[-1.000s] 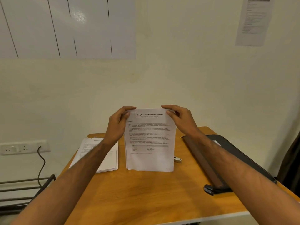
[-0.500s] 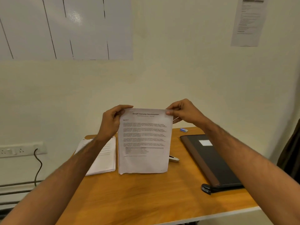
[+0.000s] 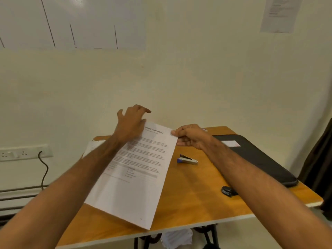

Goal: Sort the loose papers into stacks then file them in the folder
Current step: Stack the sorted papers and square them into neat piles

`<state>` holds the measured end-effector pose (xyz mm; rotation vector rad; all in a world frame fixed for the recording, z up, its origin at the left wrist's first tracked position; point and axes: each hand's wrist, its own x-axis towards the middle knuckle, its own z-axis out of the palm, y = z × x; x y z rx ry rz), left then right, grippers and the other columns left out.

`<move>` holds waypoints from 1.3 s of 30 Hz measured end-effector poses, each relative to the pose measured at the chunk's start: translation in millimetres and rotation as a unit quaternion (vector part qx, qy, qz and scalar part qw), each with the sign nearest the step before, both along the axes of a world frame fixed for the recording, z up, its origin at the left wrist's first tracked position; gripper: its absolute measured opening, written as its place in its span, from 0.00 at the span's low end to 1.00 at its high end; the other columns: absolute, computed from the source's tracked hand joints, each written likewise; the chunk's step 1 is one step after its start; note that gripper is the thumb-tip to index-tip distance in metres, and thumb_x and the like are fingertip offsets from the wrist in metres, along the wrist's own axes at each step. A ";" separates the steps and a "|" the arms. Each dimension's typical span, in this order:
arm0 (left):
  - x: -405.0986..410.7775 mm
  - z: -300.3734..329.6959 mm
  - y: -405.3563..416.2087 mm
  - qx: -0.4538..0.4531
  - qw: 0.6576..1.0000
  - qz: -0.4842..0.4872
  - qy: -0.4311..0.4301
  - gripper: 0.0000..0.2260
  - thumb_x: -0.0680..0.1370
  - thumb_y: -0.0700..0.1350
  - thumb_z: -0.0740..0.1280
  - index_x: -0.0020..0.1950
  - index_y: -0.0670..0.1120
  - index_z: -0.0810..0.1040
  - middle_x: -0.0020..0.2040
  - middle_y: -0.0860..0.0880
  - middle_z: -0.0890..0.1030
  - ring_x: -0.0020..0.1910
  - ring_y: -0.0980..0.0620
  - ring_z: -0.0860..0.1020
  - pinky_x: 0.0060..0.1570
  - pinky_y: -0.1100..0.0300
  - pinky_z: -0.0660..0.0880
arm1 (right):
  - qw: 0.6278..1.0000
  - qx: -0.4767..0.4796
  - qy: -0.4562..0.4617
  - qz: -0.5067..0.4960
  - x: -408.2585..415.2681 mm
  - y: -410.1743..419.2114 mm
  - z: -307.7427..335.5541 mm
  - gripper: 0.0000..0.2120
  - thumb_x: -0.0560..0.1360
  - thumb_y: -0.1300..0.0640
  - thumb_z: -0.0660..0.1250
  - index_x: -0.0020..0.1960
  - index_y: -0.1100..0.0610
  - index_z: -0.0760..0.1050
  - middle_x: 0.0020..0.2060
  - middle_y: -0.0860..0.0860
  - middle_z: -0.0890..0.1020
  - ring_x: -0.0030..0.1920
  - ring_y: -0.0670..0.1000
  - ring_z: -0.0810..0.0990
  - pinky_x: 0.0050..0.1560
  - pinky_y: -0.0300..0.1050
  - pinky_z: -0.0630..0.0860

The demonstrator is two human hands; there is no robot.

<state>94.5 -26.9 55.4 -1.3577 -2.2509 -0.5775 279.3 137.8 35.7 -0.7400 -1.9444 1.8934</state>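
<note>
The tabletop [image 3: 188, 200] is orange-brown wood with a pale front edge. Nearest, above it, hangs the low corner of a printed sheet [image 3: 136, 177], held tilted so that its bottom edge reaches out over the front of the tabletop while its top edge rises toward the wall. Whether it is one page or several I cannot tell.

To the right, near the front, a small black object [image 3: 228, 191] lies on the wood, partly hidden by the right forearm. Further back a stapler [image 3: 187, 159] with a blue end lies flat, just right of the sheet and apart from it.

The right hand [image 3: 190, 137] pinches the sheet's top right corner between thumb and curled fingers [image 3: 175, 132]. The left hand [image 3: 131, 123] is at the top left corner; its fingers are spread and relaxed, raised above the paper, and it looks to grip nothing, though its palm side is hidden.

A dark folder [image 3: 258, 159] with a white label lies shut along the right side of the tabletop, behind the right forearm. At the back left, a paper stack [image 3: 91, 146] peeks out from behind the left arm.

Beyond, on the cream wall, are a socket strip [image 3: 21, 152] with a black cable and a posted notice [image 3: 280, 13].
</note>
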 end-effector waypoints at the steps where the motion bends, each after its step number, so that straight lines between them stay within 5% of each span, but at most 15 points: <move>1: 8.1 -7.7 5.8 -0.034 0.999 -0.019 0.010 0.14 0.82 0.48 0.61 0.68 0.56 0.73 0.70 0.53 0.71 0.73 0.51 0.66 0.74 0.36 0.49 | 1.000 -0.014 -0.012 0.007 -3.2 -3.1 -11.2 0.05 0.75 0.61 0.75 0.47 0.62 0.80 0.40 0.55 0.87 0.37 0.49 0.87 0.36 0.40 0.83; 4: 25.0 -30.3 26.3 -0.128 0.987 -0.092 -0.032 0.13 0.84 0.53 0.56 0.62 0.55 0.77 0.65 0.53 0.75 0.70 0.52 0.68 0.74 0.39 0.44 | 0.998 -0.038 -0.043 0.021 -10.4 -9.7 -34.8 0.08 0.76 0.60 0.74 0.52 0.64 0.79 0.46 0.59 0.87 0.42 0.52 0.88 0.38 0.41 0.84; 6: 25.4 -46.4 36.2 -0.177 0.972 -0.129 -0.089 0.14 0.84 0.53 0.54 0.57 0.53 0.78 0.56 0.53 0.79 0.61 0.51 0.74 0.73 0.40 0.53 | 0.998 -0.037 -0.044 0.008 -12.1 -11.0 -44.9 0.08 0.75 0.60 0.75 0.50 0.64 0.79 0.46 0.60 0.87 0.42 0.53 0.88 0.37 0.41 0.83; 9: 17.0 -70.7 44.5 -0.166 0.958 -0.178 -0.154 0.09 0.82 0.54 0.56 0.48 0.55 0.75 0.44 0.58 0.78 0.46 0.56 0.75 0.60 0.43 0.69 | 0.998 -0.044 -0.046 -0.010 -14.1 -8.8 -55.7 0.09 0.74 0.61 0.76 0.50 0.64 0.79 0.46 0.60 0.87 0.43 0.54 0.88 0.37 0.41 0.83; 12: 12.9 -85.6 49.9 -0.110 0.963 -0.188 -0.160 0.07 0.82 0.49 0.61 0.45 0.56 0.74 0.39 0.61 0.77 0.41 0.63 0.74 0.50 0.51 0.70 | 0.998 -0.046 -0.048 -0.005 -15.5 -6.2 -63.2 0.15 0.73 0.60 0.77 0.56 0.67 0.80 0.47 0.62 0.87 0.46 0.57 0.88 0.37 0.44 0.84; 22: 7.6 -100.0 55.9 -0.078 0.972 -0.159 -0.155 0.09 0.82 0.46 0.62 0.44 0.55 0.75 0.42 0.60 0.77 0.47 0.57 0.76 0.61 0.47 0.65 | 0.998 0.033 -0.046 -0.015 -11.8 9.6 -69.5 0.07 0.77 0.62 0.72 0.53 0.65 0.81 0.43 0.60 0.87 0.41 0.54 0.88 0.39 0.43 0.85; 28: 12.7 -99.8 58.0 -0.056 0.937 -0.230 -0.257 0.07 0.81 0.48 0.65 0.49 0.47 0.79 0.45 0.50 0.81 0.45 0.53 0.79 0.44 0.61 0.73 | 0.993 0.114 -0.036 -0.020 -17.3 11.0 -74.0 0.10 0.78 0.61 0.72 0.53 0.68 0.81 0.42 0.61 0.87 0.41 0.56 0.88 0.41 0.46 0.85; 32: 15.0 -103.4 62.5 -0.035 0.930 -0.236 -0.278 0.11 0.77 0.56 0.65 0.47 0.49 0.79 0.44 0.51 0.81 0.44 0.51 0.80 0.42 0.60 0.73 | 0.989 0.143 -0.031 -0.017 -19.1 10.9 -75.3 0.12 0.76 0.58 0.74 0.52 0.67 0.81 0.41 0.60 0.87 0.40 0.55 0.88 0.39 0.43 0.84; 37: 13.5 -104.5 61.6 0.000 0.923 -0.243 -0.299 0.09 0.78 0.52 0.67 0.46 0.47 0.80 0.43 0.51 0.82 0.42 0.53 0.80 0.42 0.62 0.73 | 0.989 0.144 -0.006 0.037 -16.4 22.7 -84.4 0.13 0.79 0.54 0.70 0.55 0.65 0.80 0.45 0.58 0.87 0.45 0.55 0.87 0.43 0.42 0.83; 39: 12.4 -105.6 62.2 0.010 0.921 -0.234 -0.312 0.06 0.80 0.47 0.68 0.46 0.46 0.79 0.42 0.52 0.81 0.41 0.56 0.79 0.42 0.64 0.72 | 0.964 0.262 -0.053 0.009 -14.4 35.6 -95.9 0.11 0.81 0.53 0.67 0.55 0.60 0.80 0.47 0.54 0.85 0.49 0.53 0.85 0.47 0.42 0.80</move>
